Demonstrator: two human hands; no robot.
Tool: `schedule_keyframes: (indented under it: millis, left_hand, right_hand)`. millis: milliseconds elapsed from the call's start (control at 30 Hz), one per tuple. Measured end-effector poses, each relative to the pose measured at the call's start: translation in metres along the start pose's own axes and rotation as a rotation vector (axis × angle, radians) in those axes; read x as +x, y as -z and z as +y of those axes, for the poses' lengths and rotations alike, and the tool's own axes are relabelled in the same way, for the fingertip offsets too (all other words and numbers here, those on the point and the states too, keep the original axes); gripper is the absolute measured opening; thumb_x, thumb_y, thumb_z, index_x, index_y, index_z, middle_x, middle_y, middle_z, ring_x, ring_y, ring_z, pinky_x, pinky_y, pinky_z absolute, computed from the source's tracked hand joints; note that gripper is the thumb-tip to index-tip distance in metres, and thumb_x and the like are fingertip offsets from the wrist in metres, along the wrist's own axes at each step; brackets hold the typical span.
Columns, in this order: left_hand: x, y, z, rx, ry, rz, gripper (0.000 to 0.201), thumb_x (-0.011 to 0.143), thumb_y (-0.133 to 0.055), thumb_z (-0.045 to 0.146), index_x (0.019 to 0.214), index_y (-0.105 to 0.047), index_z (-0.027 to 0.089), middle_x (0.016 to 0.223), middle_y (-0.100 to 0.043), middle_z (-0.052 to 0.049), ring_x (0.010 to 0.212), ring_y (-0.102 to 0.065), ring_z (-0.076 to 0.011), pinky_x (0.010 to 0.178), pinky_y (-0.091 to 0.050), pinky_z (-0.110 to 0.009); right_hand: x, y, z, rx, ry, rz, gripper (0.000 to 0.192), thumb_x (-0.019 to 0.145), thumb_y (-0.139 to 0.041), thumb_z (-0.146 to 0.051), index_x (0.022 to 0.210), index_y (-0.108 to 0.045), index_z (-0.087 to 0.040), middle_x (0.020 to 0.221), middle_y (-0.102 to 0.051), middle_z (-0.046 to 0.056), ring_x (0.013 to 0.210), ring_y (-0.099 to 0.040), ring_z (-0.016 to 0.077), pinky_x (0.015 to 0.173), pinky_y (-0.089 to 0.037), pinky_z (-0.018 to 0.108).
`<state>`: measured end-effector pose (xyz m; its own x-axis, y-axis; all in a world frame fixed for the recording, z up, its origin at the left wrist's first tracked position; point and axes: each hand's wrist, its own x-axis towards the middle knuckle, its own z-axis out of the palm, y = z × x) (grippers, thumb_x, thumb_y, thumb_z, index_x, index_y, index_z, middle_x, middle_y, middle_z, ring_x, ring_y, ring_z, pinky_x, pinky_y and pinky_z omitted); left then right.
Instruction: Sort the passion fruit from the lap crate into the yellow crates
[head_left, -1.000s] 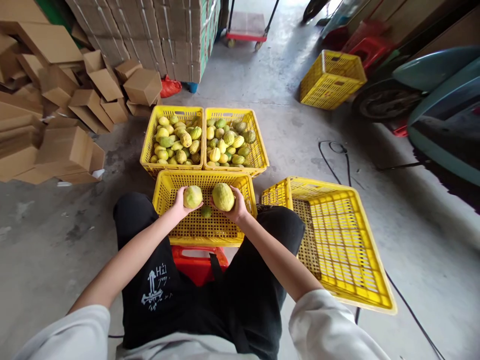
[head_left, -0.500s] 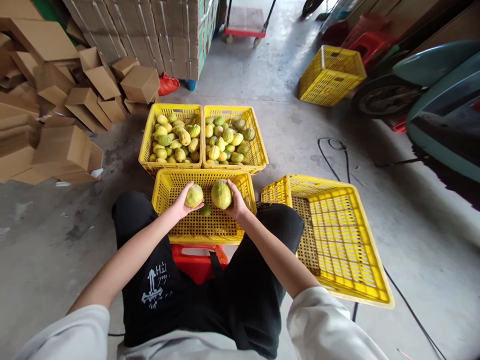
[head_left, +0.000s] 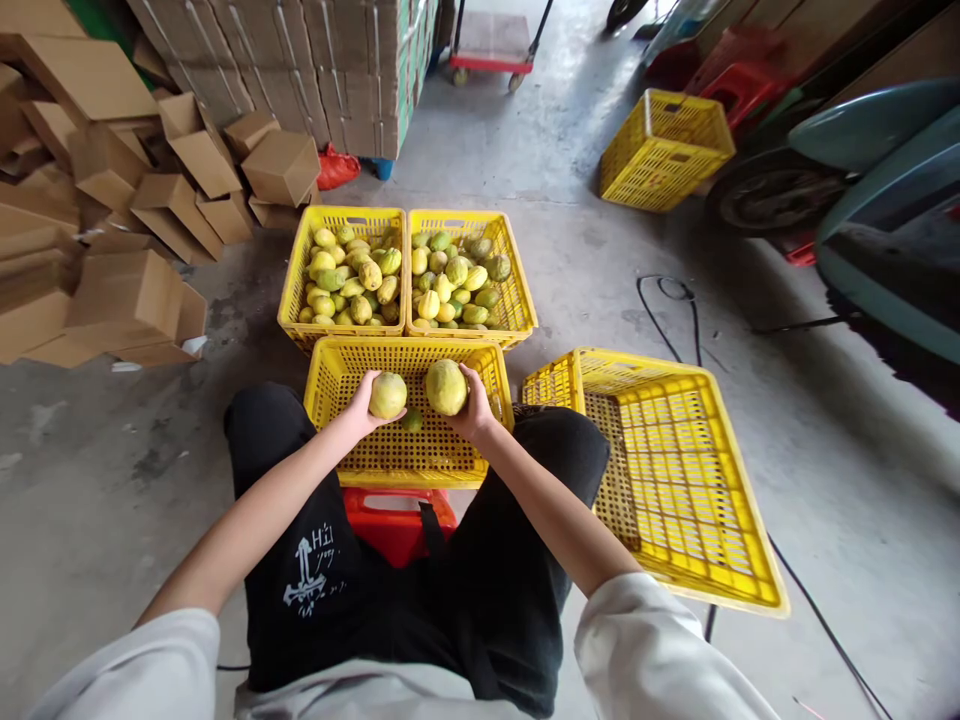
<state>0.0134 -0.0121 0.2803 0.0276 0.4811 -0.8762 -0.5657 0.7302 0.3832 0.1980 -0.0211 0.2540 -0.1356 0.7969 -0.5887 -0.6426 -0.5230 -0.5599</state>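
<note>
The left hand (head_left: 363,408) had its fingers curled round a yellow-green fruit (head_left: 388,396), and the right hand (head_left: 474,411) gripped a larger fruit (head_left: 446,388) the same way — the two apart, above the near crate (head_left: 411,478). A small green fruit (head_left: 412,420) lay in that crate, while many more lay heaped in the far left crate (head_left: 341,331) and far right crate (head_left: 517,300). Neither held fruit was set down yet; whether the near crate was almost finished or barely begun, I could not tell.
</note>
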Motion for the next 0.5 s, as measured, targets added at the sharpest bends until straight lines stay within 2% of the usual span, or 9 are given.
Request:
schedule_keyframes:
  millis: [133,233,333,500]
  left_hand:
    - [0.0026,0.0010,-0.0005,0.007,0.062,-0.012,0.029,0.095,-0.049,0.043,0.106,-0.061,0.019,0.083,-0.068,-0.010,0.069,-0.069,-0.0241,0.058,-0.061,-0.038]
    - [0.0027,0.0015,-0.0002,0.048,0.040,-0.019,0.033,0.095,-0.049,0.047,0.106,-0.062,0.018,0.081,-0.067,-0.010,0.068,-0.069,-0.0241,0.057,-0.061,-0.037]
    - [0.0022,0.0014,-0.0005,0.098,-0.001,-0.031,0.033,0.091,-0.060,0.048,0.102,-0.062,0.017,0.082,-0.067,-0.009,0.069,-0.069,-0.0233,0.060,-0.062,-0.037]
    - [0.0048,0.0009,-0.0040,0.121,-0.058,-0.028,0.025,0.081,-0.076,0.035,0.097,-0.063,0.020,0.090,-0.067,-0.006,0.075,-0.067,-0.0188,0.073,-0.063,-0.038]
  right_hand:
    - [0.0019,0.0020,-0.0013,0.041,-0.051,0.012,0.039,0.072,-0.066,-0.056,0.094,-0.063,-0.024,0.081,-0.070,0.006,0.094,-0.070,0.0289,0.074,-0.062,0.041]
    - [0.0032,0.0031,-0.0004,0.046,-0.046,0.052,0.039,0.074,-0.065,-0.056,0.096,-0.063,-0.023,0.079,-0.069,0.005,0.089,-0.070,0.0274,0.071,-0.063,0.041]
    - [0.0034,0.0018,0.0004,0.025,-0.034,0.075,0.038,0.076,-0.068,-0.056,0.096,-0.064,-0.024,0.084,-0.070,0.006,0.087,-0.070,0.0259,0.070,-0.063,0.039]
    - [0.0025,0.0001,-0.0001,0.009,-0.064,0.070,0.029,0.077,-0.070,-0.050,0.092,-0.062,-0.026,0.086,-0.071,0.004,0.086,-0.070,0.0239,0.073,-0.063,0.039]
